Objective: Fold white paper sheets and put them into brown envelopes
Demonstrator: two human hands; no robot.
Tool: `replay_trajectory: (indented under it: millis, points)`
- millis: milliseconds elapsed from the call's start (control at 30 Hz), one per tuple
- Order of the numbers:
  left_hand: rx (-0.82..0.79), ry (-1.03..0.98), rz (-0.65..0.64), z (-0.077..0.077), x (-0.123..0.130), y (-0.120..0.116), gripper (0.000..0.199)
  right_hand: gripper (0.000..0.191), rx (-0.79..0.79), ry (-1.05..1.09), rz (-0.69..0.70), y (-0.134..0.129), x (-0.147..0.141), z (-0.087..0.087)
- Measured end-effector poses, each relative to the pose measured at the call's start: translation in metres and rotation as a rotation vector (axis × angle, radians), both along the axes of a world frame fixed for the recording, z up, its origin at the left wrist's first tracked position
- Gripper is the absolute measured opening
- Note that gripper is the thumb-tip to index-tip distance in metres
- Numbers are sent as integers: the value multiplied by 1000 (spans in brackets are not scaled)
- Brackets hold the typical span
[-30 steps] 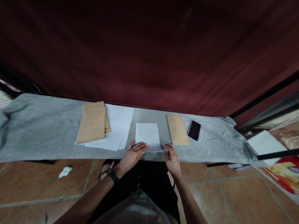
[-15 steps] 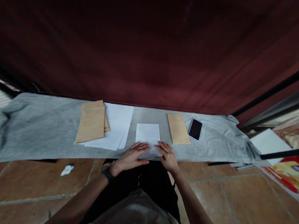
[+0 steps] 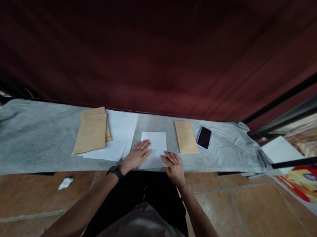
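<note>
A white sheet of paper (image 3: 154,141) lies in front of me on the grey cloth, with a crease or fold line across it. My left hand (image 3: 137,155) rests on its left edge, fingers stretched out and pointing up and to the right. On the right edge lies my right hand (image 3: 174,166), its fingertips touching the paper and its fingers spread. Neither hand grips anything. To the right of the sheet is a single brown envelope (image 3: 186,137). Left of it, several white sheets (image 3: 120,130) lie partly under a stack of brown envelopes (image 3: 91,134).
A phone (image 3: 204,137) with a dark screen lies right of the single envelope. The grey cloth (image 3: 47,133) covers a long narrow surface, backed by a dark red curtain (image 3: 156,72). Black bars (image 3: 301,162) stand at the right. A crumpled white scrap (image 3: 65,183) is on the tiled floor.
My left hand has slid up along the paper's left side, from its lower edge. The right hand has stayed near the lower right edge. The whole view has shifted slightly.
</note>
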State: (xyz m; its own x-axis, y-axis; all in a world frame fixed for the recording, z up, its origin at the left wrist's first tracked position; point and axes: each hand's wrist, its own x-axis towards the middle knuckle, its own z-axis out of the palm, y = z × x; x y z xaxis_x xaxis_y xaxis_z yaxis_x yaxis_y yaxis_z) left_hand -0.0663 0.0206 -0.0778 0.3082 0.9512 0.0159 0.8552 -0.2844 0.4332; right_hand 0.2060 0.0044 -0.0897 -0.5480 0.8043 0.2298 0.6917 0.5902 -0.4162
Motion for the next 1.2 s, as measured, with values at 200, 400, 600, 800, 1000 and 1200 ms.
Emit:
replay_trajectory:
  millis: [200,400,600,800,1000,1200]
  points:
    - [55,-93,-157,3,-17,-50,68,57,-34,72,-27,0,-3,-1]
    - [89,-129,-49,-1,-13,-52,72,49,-70,139,35,-3,4,-1]
    - [83,-103,-74,8,-15,-56,67,54,-58,127,116,-8,11,-5]
    - [57,-115,19,10,-12,-49,52,40,-81,267,1,5,8,-7]
    - [48,-138,29,11,-14,-47,48,28,-125,264,33,12,7,0]
    - [70,-124,7,12,-18,-53,40,23,-119,300,40,12,8,-1]
